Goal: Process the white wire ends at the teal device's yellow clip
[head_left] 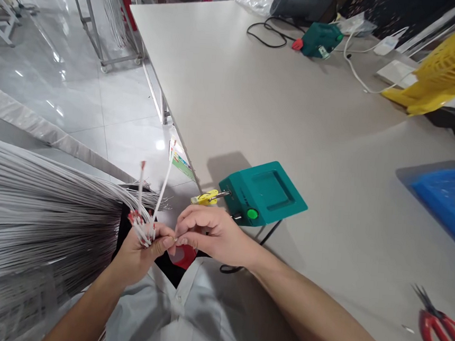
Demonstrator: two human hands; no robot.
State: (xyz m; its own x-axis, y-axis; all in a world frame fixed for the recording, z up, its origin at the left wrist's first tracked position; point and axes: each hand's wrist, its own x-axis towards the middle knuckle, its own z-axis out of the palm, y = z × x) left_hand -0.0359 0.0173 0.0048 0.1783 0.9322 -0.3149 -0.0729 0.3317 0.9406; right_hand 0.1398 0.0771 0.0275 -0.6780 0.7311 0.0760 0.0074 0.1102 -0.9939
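My left hand (143, 250) is closed around a small bunch of thin white wires (143, 221) whose red-tipped ends stick up from the fist; two longer wires rise higher. My right hand (210, 232) is pinched shut against the left thumb, fingertips pressed together on something too small to make out. Both hands hover just off the table's near-left edge, in front of a small green machine (263, 192) with a green button and a metal tip with a yellow piece (206, 197) pointing left.
A large bundle of white wires (28, 211) fans out at left. On the grey table (257, 99) lie red scissors (442, 335), a blue tray (453, 203), a yellow basket (451, 68), a second green device (321, 39) and cables. Tiled floor lies beyond the table's left edge.
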